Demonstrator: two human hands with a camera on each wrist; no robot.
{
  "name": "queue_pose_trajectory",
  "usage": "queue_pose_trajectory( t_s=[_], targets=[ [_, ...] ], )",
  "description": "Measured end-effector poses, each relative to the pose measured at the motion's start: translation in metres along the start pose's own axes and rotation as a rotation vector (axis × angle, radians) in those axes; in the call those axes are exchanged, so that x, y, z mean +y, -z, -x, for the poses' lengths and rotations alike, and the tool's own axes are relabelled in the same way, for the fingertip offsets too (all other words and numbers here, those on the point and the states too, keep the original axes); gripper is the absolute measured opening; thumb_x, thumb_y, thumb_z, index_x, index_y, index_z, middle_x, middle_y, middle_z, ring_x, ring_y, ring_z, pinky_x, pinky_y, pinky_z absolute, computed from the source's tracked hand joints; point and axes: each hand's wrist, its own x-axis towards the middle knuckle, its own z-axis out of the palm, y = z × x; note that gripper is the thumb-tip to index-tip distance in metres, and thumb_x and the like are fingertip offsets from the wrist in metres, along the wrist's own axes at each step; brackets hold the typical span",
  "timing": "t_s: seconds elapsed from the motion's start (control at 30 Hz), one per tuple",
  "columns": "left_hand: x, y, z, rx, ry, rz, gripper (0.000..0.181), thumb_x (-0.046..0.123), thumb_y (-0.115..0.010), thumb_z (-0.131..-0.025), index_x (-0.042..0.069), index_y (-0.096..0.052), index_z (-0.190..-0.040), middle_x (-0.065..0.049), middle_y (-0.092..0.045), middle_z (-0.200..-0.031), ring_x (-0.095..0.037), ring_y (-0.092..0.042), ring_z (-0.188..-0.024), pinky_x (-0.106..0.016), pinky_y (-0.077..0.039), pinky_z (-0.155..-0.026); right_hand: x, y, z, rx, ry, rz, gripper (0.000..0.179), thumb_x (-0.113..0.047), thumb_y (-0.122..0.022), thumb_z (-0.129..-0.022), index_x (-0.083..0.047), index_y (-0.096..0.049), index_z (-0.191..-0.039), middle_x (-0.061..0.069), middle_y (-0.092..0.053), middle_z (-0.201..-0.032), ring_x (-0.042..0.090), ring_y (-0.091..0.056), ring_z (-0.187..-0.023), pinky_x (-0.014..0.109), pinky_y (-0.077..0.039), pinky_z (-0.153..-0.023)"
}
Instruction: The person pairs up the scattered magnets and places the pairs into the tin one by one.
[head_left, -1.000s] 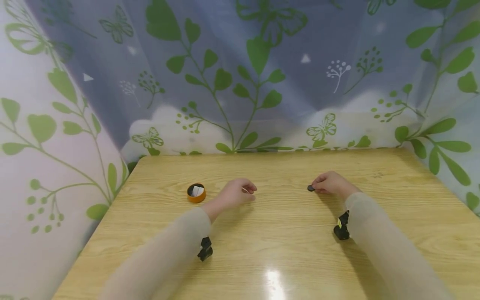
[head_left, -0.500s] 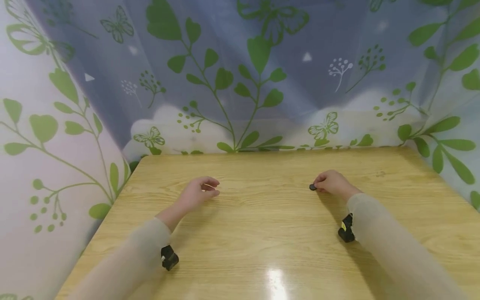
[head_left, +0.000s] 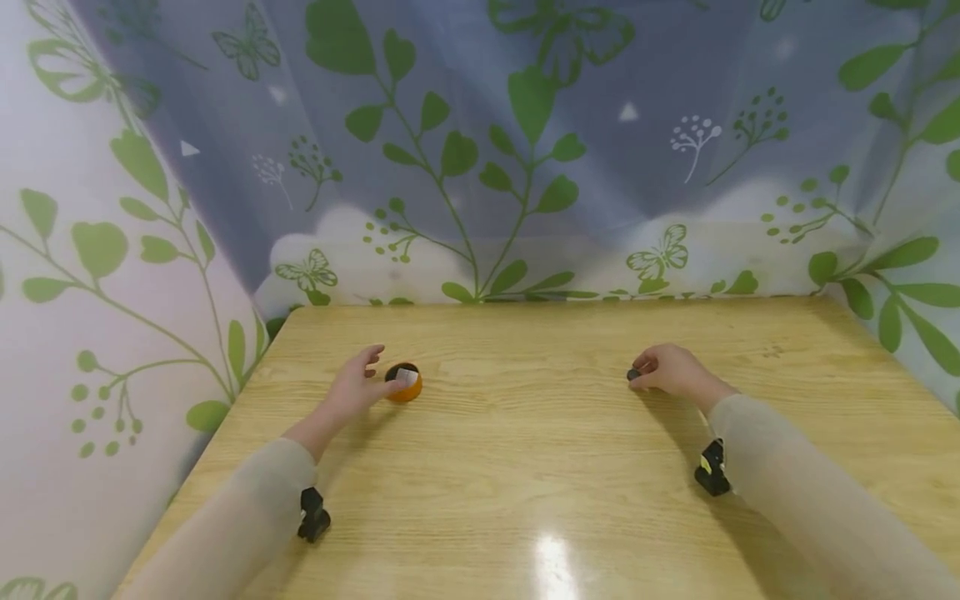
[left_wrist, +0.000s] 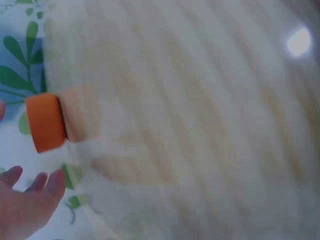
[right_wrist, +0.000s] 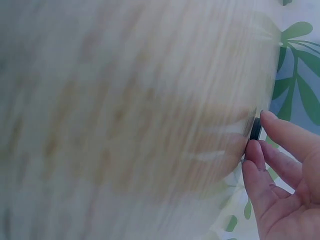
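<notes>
In the head view, my left hand (head_left: 358,385) is at the left of a small round orange container (head_left: 405,395), its fingers spread and its thumb overlapping the near rim. The container is dark inside and holds white flat pieces. Seen from the left wrist, the orange container (left_wrist: 46,122) stands between the fingers and a thumb tip at the frame's edge; contact is unclear. Farther right, my right hand (head_left: 672,372) holds a small black disc (head_left: 633,375) low at the tabletop. From the right wrist, the black disc (right_wrist: 255,129) sits between thumb and fingertips.
Both hands are over a shiny light wooden table (head_left: 495,450). A blue and white curtain (head_left: 480,192) with green leaves and butterflies hangs behind its back edge and along the sides. Each sleeve cuff carries a small black camera (head_left: 313,515).
My left hand has moved left from the middle of the table, across the container to its left side, fingers spreading. The right hand has stayed near its place, fingers now on both sides of the disc.
</notes>
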Motion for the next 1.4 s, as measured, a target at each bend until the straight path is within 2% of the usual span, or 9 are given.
queue_pose_trajectory(
  t_s=[0.17, 0.23, 0.37, 0.47, 0.53, 0.7, 0.83, 1.13, 1.4],
  targets=[
    [-0.011, -0.001, -0.005, -0.079, 0.044, 0.049, 0.098, 0.025, -0.072, -0.083, 0.005, -0.003, -0.150, -0.029, -0.019, -0.146, -0.046, -0.026, -0.130, -0.053, -0.029, -0.102, 0.003, -0.001, 0.000, 0.017, 0.021, 0.011, 0.037, -0.016, -0.070, -0.083, 0.010, -0.061, -0.108, 0.019, -0.063, -0.095, 0.032, -0.058, -0.088, 0.043, -0.047, -0.075],
    [-0.014, -0.002, -0.008, -0.092, 0.030, 0.029, 0.097, 0.024, -0.073, -0.082, 0.004, -0.006, -0.149, -0.030, -0.025, -0.144, -0.045, -0.029, -0.129, -0.052, -0.030, -0.102, 0.004, -0.003, 0.000, 0.023, 0.036, 0.025, 0.033, -0.014, -0.070, -0.083, 0.010, -0.062, -0.104, 0.018, -0.063, -0.093, 0.032, -0.058, -0.087, 0.044, -0.046, -0.076],
    [-0.017, -0.006, -0.014, -0.106, 0.003, -0.025, 0.081, 0.025, -0.072, -0.083, -0.001, -0.026, -0.145, -0.029, -0.041, -0.135, -0.040, -0.040, -0.124, -0.049, -0.033, -0.100, 0.004, -0.004, 0.003, 0.029, 0.038, 0.034, 0.026, -0.012, -0.070, -0.083, 0.008, -0.064, -0.098, 0.016, -0.064, -0.090, 0.030, -0.058, -0.084, 0.043, -0.046, -0.075],
    [-0.019, -0.005, -0.016, -0.087, -0.005, -0.024, 0.068, 0.022, -0.071, -0.084, -0.003, -0.038, -0.139, -0.026, -0.048, -0.129, -0.037, -0.046, -0.118, -0.047, -0.036, -0.098, 0.003, -0.003, 0.004, 0.031, 0.027, 0.019, 0.024, -0.012, -0.069, -0.084, 0.007, -0.064, -0.097, 0.014, -0.064, -0.089, 0.026, -0.059, -0.080, 0.039, -0.047, -0.071],
    [-0.020, -0.003, -0.016, -0.075, 0.005, -0.005, 0.065, 0.020, -0.070, -0.085, -0.003, -0.040, -0.138, -0.025, -0.050, -0.127, -0.036, -0.048, -0.115, -0.046, -0.037, -0.096, 0.002, -0.001, 0.005, 0.029, 0.029, 0.019, 0.024, -0.011, -0.068, -0.084, 0.008, -0.063, -0.098, 0.014, -0.064, -0.088, 0.024, -0.059, -0.077, 0.037, -0.047, -0.068],
    [-0.020, 0.002, -0.013, -0.080, 0.052, 0.003, 0.067, 0.021, -0.071, -0.084, 0.000, -0.040, -0.139, -0.023, -0.049, -0.127, -0.033, -0.047, -0.113, -0.043, -0.039, -0.094, 0.003, 0.003, 0.005, 0.030, 0.046, 0.061, 0.025, -0.012, -0.067, -0.085, 0.009, -0.065, -0.100, 0.014, -0.065, -0.088, 0.025, -0.060, -0.078, 0.038, -0.048, -0.069],
    [-0.019, 0.005, -0.014, -0.077, 0.061, -0.007, 0.069, 0.023, -0.072, -0.084, 0.001, -0.039, -0.140, -0.022, -0.051, -0.122, -0.031, -0.047, -0.109, -0.041, -0.040, -0.089, 0.003, 0.004, 0.006, 0.056, 0.077, 0.082, 0.026, -0.012, -0.067, -0.085, 0.009, -0.065, -0.099, 0.017, -0.066, -0.091, 0.029, -0.061, -0.082, 0.040, -0.049, -0.071],
    [-0.023, 0.004, -0.016, -0.080, 0.078, 0.009, 0.069, 0.024, -0.073, -0.082, 0.001, -0.040, -0.139, -0.019, -0.052, -0.117, -0.028, -0.047, -0.103, -0.037, -0.039, -0.085, -0.004, 0.004, 0.007, 0.082, 0.113, 0.029, 0.027, -0.013, -0.064, -0.088, 0.008, -0.064, -0.105, 0.015, -0.065, -0.093, 0.030, -0.060, -0.087, 0.042, -0.049, -0.073],
    [-0.021, 0.004, -0.016, -0.088, 0.101, 0.021, 0.071, 0.024, -0.072, -0.083, 0.002, -0.038, -0.141, -0.022, -0.049, -0.125, -0.032, -0.046, -0.111, -0.042, -0.039, -0.091, -0.015, -0.005, 0.003, 0.106, 0.156, -0.005, 0.026, -0.011, -0.064, -0.087, 0.008, -0.064, -0.105, 0.015, -0.065, -0.093, 0.029, -0.061, -0.087, 0.042, -0.048, -0.075]
  ],
)
